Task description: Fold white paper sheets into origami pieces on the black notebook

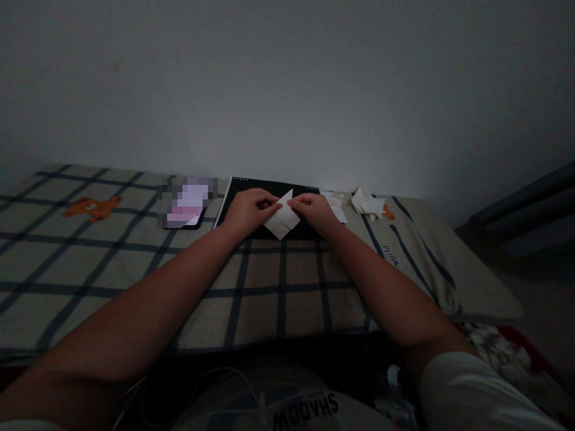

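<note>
A folded white paper, roughly diamond-shaped, is held above a black notebook with punched holes along its far edge. My left hand pinches the paper's left side between thumb and fingers. On the opposite side, my right hand grips it with thumb and forefinger near the upper right edge. The paper's pointed tip rises between the two hands, and a crease or slit shows near its lower right. Both hands hide part of the notebook.
Left of the notebook lies a phone with a lit, partly blurred screen. Crumpled white paper and loose paper sheets lie to the right. A checked cloth covers the table, which meets a grey wall. A clear bottle is below the near edge.
</note>
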Demonstrator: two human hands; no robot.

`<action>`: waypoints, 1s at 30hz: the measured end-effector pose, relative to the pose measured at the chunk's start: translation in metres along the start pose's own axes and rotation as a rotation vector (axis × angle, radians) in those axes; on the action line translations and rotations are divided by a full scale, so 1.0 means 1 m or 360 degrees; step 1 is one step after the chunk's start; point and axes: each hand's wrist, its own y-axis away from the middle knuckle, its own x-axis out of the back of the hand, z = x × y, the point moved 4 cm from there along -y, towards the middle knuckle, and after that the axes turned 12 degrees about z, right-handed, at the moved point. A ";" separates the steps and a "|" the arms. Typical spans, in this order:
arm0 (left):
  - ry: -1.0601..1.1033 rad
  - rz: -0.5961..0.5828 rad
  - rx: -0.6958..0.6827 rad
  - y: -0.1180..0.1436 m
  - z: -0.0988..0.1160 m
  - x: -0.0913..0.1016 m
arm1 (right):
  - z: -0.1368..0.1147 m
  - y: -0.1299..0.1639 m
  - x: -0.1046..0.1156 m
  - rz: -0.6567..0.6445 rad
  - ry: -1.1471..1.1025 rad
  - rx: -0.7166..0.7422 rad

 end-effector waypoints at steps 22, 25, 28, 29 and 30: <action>0.0458 -0.0144 0.0737 -0.001 -0.014 -0.003 | -0.022 0.010 -0.003 -0.0100 0.0046 0.0126; 0.0411 -0.0213 0.0669 -0.001 -0.013 -0.004 | -0.022 0.011 -0.003 -0.0121 0.0024 0.0083; 0.0304 -0.0243 0.0582 -0.002 -0.013 -0.003 | -0.019 0.011 -0.005 -0.0131 0.0002 0.0036; 0.0253 -0.0239 0.0546 -0.002 -0.013 -0.002 | -0.018 0.011 -0.006 -0.0135 -0.0011 0.0011; 0.0207 -0.0237 0.0507 -0.003 -0.012 -0.002 | -0.016 0.010 -0.006 -0.0141 -0.0022 -0.0016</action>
